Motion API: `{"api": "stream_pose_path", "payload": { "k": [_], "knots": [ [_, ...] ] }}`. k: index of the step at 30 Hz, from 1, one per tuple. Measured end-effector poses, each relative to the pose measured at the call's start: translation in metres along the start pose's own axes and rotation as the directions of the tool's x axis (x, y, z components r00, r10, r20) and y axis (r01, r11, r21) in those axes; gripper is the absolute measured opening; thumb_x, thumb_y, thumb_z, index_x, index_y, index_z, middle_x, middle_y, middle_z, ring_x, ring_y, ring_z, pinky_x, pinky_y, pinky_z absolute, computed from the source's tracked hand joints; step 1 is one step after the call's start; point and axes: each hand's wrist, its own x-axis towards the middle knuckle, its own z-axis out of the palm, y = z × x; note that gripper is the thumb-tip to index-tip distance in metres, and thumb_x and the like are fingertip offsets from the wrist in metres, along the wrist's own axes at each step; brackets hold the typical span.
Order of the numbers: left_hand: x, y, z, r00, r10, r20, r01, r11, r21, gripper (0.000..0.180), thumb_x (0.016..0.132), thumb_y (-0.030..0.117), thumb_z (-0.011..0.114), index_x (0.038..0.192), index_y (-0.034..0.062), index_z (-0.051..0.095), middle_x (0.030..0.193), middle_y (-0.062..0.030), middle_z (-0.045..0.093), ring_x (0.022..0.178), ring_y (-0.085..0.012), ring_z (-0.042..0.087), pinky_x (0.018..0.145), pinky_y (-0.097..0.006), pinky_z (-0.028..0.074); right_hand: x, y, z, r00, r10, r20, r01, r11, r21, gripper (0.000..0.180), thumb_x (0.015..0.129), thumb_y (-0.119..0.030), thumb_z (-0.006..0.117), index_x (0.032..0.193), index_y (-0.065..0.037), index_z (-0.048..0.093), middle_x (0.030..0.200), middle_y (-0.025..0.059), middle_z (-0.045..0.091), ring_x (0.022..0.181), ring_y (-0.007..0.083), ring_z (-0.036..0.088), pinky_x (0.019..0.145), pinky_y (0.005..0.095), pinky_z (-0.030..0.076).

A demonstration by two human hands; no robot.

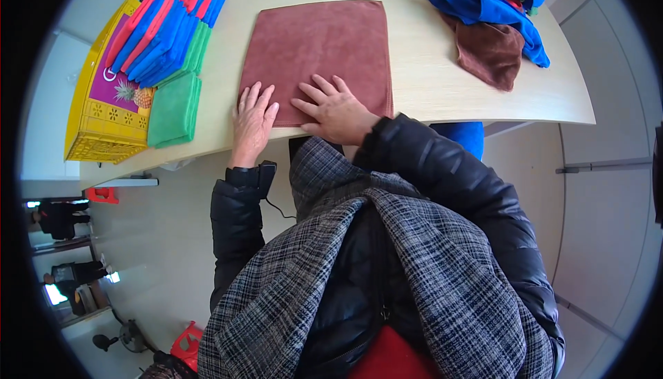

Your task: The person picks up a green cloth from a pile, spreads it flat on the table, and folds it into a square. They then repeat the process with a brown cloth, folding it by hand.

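Note:
A brown cloth towel [318, 44] lies spread flat and square on the pale table, its near edge close to the table's front edge. My left hand [254, 118] rests on its near left corner, fingers stretched out and pointing away from me. Across the near right part of the same towel lies my right hand [337, 111], palm down with the fingers spread. Neither hand grips anything.
Left on the table [428, 82] stands a yellow plastic basket [110, 127]. Beside it are stacked folded blue and red cloths [162, 37] and folded green cloths [174, 111]. A loose heap of brown, blue and green cloths [490, 47] lies far right. Two people stand in the left background.

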Motion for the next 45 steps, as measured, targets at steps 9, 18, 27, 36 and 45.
{"api": "stream_pose_path", "payload": {
  "k": [9,18,27,36,45],
  "knots": [
    [-0.001,-0.010,-0.013,0.994,-0.071,0.085,0.072,0.997,-0.008,0.046,0.102,0.034,0.051,0.143,0.0126,0.051,0.153,-0.0161,0.042,0.142,-0.0365,0.036,0.116,-0.049,0.028,-0.067,0.016,-0.087,0.953,-0.061,0.297,-0.011,0.972,0.233,0.043,0.094,-0.031,0.061,0.131,-0.009,0.059,0.135,0.0124,0.055,0.128,0.0314,0.048,0.105,0.0452,0.041],
    [0.080,0.036,0.009,0.980,0.098,0.172,-0.113,0.990,0.082,0.055,0.100,0.042,0.052,0.148,0.0148,0.045,0.155,-0.0151,0.038,0.145,-0.0372,0.031,0.114,-0.062,0.024,0.018,0.079,-0.047,0.982,0.185,0.028,-0.187,0.979,0.086,0.054,0.099,-0.038,0.055,0.144,-0.009,0.047,0.146,0.0164,0.047,0.133,0.0357,0.046,0.109,0.0460,0.039],
    [0.046,0.002,0.009,0.972,-0.028,0.234,-0.007,0.989,0.150,0.067,0.099,0.051,0.050,0.155,0.0179,0.033,0.162,-0.0120,0.027,0.149,-0.0381,0.023,0.114,-0.068,0.019,-0.038,0.106,-0.031,0.998,0.034,0.055,-0.027,0.990,-0.139,0.059,0.100,-0.044,0.048,0.149,-0.011,0.043,0.155,0.0160,0.038,0.145,0.0343,0.033,0.117,0.0499,0.028],
    [0.096,-0.009,-0.021,0.962,-0.138,0.234,0.064,0.952,0.299,0.065,0.099,0.053,0.047,0.152,0.0171,0.039,0.161,-0.0124,0.030,0.149,-0.0356,0.024,0.116,-0.066,0.015,0.046,0.140,-0.082,0.790,0.333,0.514,-0.290,0.943,-0.165,0.062,0.098,-0.042,0.056,0.150,-0.012,0.040,0.155,0.0136,0.040,0.144,0.0343,0.037,0.116,0.0505,0.029],
    [0.158,-0.020,0.060,0.982,-0.014,0.186,-0.012,0.990,0.139,0.062,0.101,0.052,0.043,0.154,0.0203,0.037,0.162,-0.0105,0.029,0.151,-0.0297,0.021,0.119,-0.062,0.014,0.080,0.150,0.013,0.965,0.258,0.054,-0.243,0.951,-0.192,0.067,0.100,-0.053,0.044,0.154,-0.014,0.035,0.160,0.0128,0.033,0.150,0.0328,0.024,0.119,0.0531,0.023]
  ]
}}
